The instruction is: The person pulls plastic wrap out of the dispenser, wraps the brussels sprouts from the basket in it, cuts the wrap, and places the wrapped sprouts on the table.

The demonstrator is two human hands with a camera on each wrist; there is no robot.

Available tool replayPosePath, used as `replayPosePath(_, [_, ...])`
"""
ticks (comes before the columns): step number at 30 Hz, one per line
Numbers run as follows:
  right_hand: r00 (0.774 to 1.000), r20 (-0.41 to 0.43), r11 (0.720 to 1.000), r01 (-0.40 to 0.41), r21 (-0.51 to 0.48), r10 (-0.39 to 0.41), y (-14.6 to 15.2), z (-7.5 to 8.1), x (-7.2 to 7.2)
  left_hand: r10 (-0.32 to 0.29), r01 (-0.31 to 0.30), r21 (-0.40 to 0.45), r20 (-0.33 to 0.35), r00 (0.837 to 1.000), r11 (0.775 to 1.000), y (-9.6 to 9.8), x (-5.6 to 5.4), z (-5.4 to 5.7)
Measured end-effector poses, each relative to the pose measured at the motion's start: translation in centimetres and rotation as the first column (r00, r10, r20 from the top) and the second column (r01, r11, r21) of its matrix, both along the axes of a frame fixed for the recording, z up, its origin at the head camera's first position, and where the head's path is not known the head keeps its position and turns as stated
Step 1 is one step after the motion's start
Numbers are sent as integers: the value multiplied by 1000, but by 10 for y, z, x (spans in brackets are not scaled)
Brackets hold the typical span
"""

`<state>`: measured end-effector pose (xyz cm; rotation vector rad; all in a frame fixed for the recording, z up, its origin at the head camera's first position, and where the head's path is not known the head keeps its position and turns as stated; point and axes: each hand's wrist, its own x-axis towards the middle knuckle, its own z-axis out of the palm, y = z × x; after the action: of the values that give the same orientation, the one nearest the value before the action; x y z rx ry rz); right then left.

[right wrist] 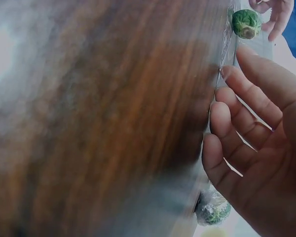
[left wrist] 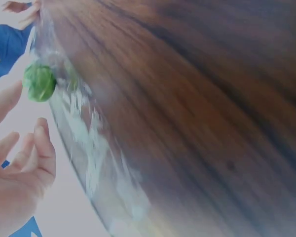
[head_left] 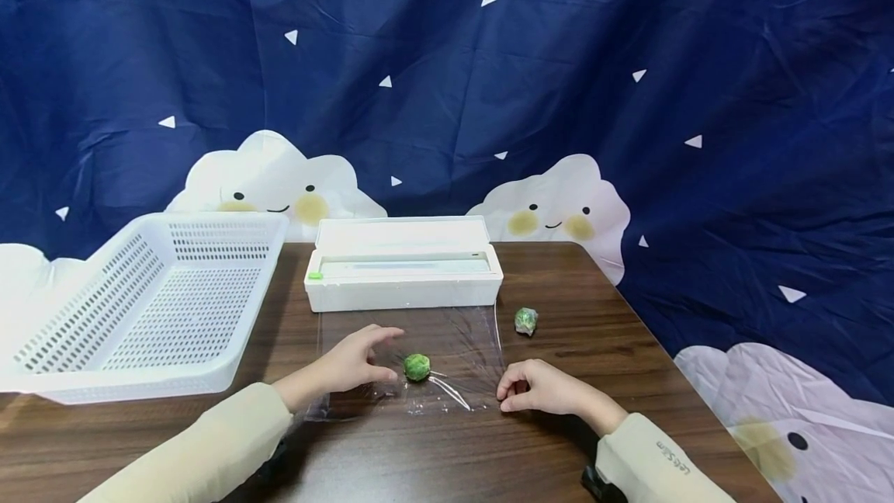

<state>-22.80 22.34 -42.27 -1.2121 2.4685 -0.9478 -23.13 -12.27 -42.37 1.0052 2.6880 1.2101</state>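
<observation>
A green Brussels sprout [head_left: 417,367] sits on a sheet of clear cling film [head_left: 447,340] spread on the table. Just left of the sprout is my left hand [head_left: 352,359], its thumb and fingers apart with nothing between them. The left wrist view shows the same gap beside the sprout [left wrist: 39,82]. At the film's right edge rests my right hand [head_left: 541,388], fingers loosely bent. In the right wrist view its fingertips [right wrist: 219,116] touch down along the film's edge, the thumb standing apart from the index finger. The film runs back to a white dispenser box [head_left: 405,293].
A film-wrapped Brussels sprout [head_left: 526,321] lies right of the sheet. On the left stands a white perforated plastic basket [head_left: 240,340]. The dispenser's lid [head_left: 403,234] is raised. A dark blue curtain [head_left: 433,60] with clouds hangs behind the brown wooden table [head_left: 594,293].
</observation>
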Motion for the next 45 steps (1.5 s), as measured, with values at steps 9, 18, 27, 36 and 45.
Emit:
replayPosePath(9, [1000, 18, 1000, 0, 3, 0, 1, 2, 1, -49, 46, 33, 113, 992, 998, -31, 17, 1])
replayPosePath(18, [1000, 21, 999, -10, 33, 9, -1, 3, 2, -146, 160, -63, 190, 971, 985, -57, 35, 0])
replayPosePath(27, [995, -86, 998, -37, 51, 42, -3, 2, -1, -170, 177, -148, 60, 984, 973, -67, 38, -6])
replayPosePath(36, [988, -153, 1000, -9, 25, 13, -1, -1, -3, -196, 181, -157, -84, 977, 971, -72, 36, -6])
replayPosePath(45, [985, -124, 991, 114, -70, -122, 3, 2, -5, -122, 101, -139, -160, 979, 985, -75, 34, 0])
